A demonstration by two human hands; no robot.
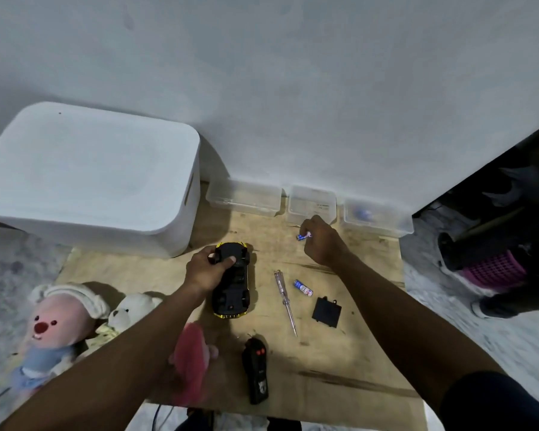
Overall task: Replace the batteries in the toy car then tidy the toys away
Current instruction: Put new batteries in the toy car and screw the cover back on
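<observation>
- Left hand point(210, 269) grips the toy car point(231, 295) near one end, fingers curled over its black underside. The car lies belly-up on the wooden board point(355, 353), with yellow trim showing at both ends.
- Right hand point(321, 242) pinches a blue-and-white battery point(304, 236) at its fingertips, just in front of the middle clear tub point(311, 200).
- That's two batteries: the second battery point(303, 288) lies loose on the board between the screwdriver point(285, 301) and the black battery cover point(326, 309).
- Both batteries carry printed labels, too small to read.
- One black remote control point(256, 373) with red buttons lies near the board's front edge; its markings can't be read either.
- Three clear tubs stand along the wall: a left tub point(243, 197), the middle one, and a right tub point(377, 217) with something blue and blurred inside.
- A big white lidded box point(87, 172) sits at the left, just behind the car.
- Three soft toys: a pink-faced plush point(53, 325), a white bear point(131, 309) and a pink plush point(190, 359). The left forearm crosses over the pink one.
- A purple basket point(492, 269) sits off the board at far right.
</observation>
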